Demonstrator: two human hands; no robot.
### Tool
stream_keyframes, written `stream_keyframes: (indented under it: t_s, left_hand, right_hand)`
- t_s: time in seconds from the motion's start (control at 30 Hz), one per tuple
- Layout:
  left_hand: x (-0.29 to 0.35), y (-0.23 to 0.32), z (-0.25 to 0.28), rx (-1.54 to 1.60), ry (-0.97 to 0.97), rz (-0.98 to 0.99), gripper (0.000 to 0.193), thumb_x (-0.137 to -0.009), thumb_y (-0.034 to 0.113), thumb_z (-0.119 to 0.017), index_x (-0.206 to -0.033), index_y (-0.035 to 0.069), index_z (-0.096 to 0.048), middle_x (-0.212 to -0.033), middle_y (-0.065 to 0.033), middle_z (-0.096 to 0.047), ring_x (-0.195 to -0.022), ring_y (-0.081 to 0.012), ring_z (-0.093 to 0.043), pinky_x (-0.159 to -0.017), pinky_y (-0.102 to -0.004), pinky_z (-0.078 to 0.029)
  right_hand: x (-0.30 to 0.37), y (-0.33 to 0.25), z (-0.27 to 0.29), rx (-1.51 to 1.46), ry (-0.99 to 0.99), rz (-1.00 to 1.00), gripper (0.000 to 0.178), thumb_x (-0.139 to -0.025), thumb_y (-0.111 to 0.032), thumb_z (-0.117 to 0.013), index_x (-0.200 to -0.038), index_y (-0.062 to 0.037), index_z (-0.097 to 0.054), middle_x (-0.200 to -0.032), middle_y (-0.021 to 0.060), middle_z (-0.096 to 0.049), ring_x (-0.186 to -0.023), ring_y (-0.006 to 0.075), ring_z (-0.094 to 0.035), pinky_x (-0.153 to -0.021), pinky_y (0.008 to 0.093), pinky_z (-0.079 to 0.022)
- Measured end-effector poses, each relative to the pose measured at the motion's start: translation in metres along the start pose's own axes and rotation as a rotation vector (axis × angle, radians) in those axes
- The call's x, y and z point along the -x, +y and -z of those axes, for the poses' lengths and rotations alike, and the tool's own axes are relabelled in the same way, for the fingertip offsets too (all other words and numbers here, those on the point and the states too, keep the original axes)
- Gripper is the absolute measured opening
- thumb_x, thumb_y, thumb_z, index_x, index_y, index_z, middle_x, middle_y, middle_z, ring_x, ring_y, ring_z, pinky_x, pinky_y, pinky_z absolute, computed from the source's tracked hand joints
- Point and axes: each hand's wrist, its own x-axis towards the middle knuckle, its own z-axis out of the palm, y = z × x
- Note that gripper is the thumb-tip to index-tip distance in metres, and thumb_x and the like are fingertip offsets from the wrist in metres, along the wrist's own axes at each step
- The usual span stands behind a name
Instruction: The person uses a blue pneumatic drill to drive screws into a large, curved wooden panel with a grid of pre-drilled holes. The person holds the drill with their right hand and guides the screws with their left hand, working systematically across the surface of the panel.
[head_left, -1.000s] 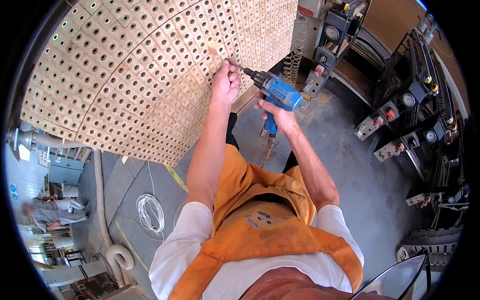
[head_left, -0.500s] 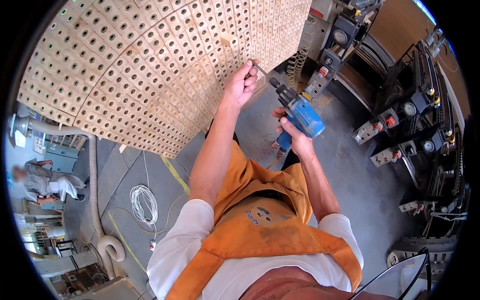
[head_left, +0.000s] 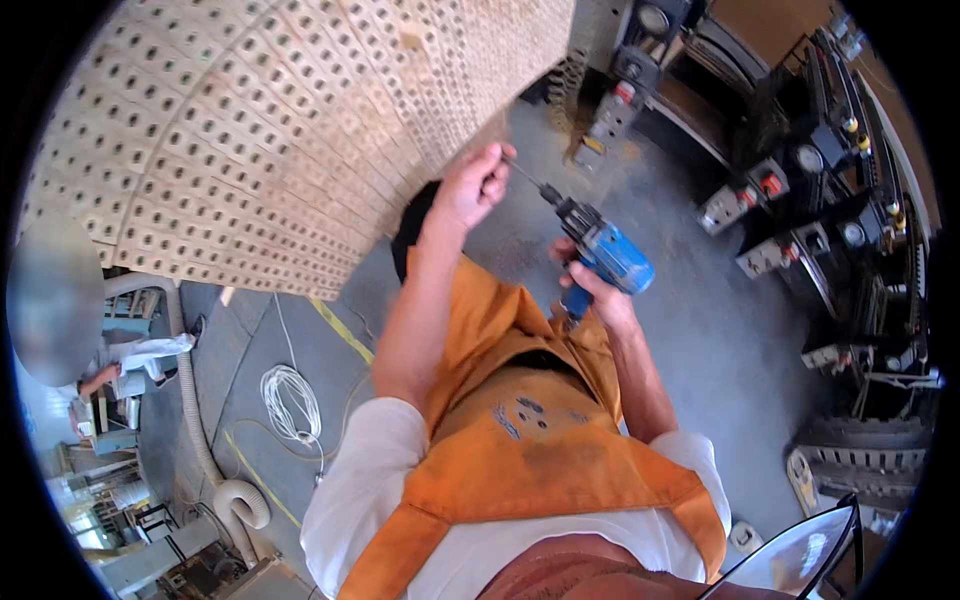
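My right hand (head_left: 597, 287) is wrapped around the handle of a blue power drill (head_left: 620, 260), held above the floor just right of my lap. From its dark chuck a thin bit (head_left: 527, 177) points up and left. At the far end of that bit is my left hand (head_left: 474, 188), its fingers closed on the tip; exactly how they grip it is partly hidden. Just beyond my left hand stands a large curved panel (head_left: 290, 130) of light wooden blocks, each with dark round holes. Neither the drill nor the bit touches it.
Machine units with gauges (head_left: 808, 158) line the right side. A coiled white cable (head_left: 290, 403) lies on the floor at left, near a yellow floor line (head_left: 342, 332). A ribbed hose (head_left: 190, 400) runs farther left, where another person (head_left: 140, 355) is.
My view has shifted, and the panel sits higher and farther left. My left hand has dropped slightly from the panel, still at the bit's end. The drill stays in my right hand.
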Motion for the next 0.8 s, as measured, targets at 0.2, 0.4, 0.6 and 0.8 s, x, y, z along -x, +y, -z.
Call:
stream_keyframes:
  t_s: [0.2, 0.4, 0.6, 0.8]
  left_hand:
    - [0.023, 0.046, 0.059, 0.160, 0.130, -0.222, 0.022, -0.097, 0.032, -0.053, -0.096, 0.009, -0.056, -0.069, 0.0048, -0.049, -0.049, -0.0035, -0.039, -0.039, -0.0180, -0.028]
    - [0.067, -0.017, 0.067, -0.046, 0.180, 0.067, 0.025, -0.097, 0.033, -0.053, -0.100, 0.009, -0.056, -0.072, 0.0052, -0.048, -0.051, -0.0032, -0.038, -0.042, -0.0158, -0.029]
    - [0.078, -0.080, 0.052, -0.278, 0.281, 0.244, 0.023, -0.097, 0.031, -0.054, -0.097, 0.008, -0.057, -0.071, 0.0034, -0.050, -0.049, -0.0035, -0.039, -0.041, -0.0178, -0.029]
    - [0.084, -0.098, 0.061, -0.205, 0.256, 0.285, 0.026, -0.098, 0.031, -0.052, -0.107, 0.008, -0.059, -0.078, 0.0020, -0.052, -0.055, -0.0039, -0.041, -0.043, -0.0164, -0.031]
  right_hand:
    - [-0.011, 0.008, 0.039, -0.325, -0.111, -0.080, 0.032, -0.085, -0.010, -0.064, -0.115, -0.0027, -0.056, -0.115, 0.0136, -0.061, -0.105, 0.0279, -0.061, -0.068, 0.0303, -0.053]
    - [-0.033, 0.045, 0.064, -0.418, 0.115, -0.154, 0.018, -0.087, -0.013, -0.063, -0.102, -0.0061, -0.056, -0.105, 0.0115, -0.062, -0.103, 0.0272, -0.061, -0.063, 0.0279, -0.052]
    - [-0.018, 0.063, 0.089, -0.444, 0.210, -0.147, 0.013, -0.088, -0.009, -0.061, -0.099, -0.0065, -0.055, -0.093, 0.0098, -0.060, -0.096, 0.0257, -0.063, -0.057, 0.0252, -0.050]
    - [-0.006, 0.057, 0.092, -0.525, 0.237, -0.139, 0.023, -0.089, -0.004, -0.059, -0.111, -0.0028, -0.053, -0.108, 0.0134, -0.060, -0.107, 0.0292, -0.059, -0.066, 0.0282, -0.051]
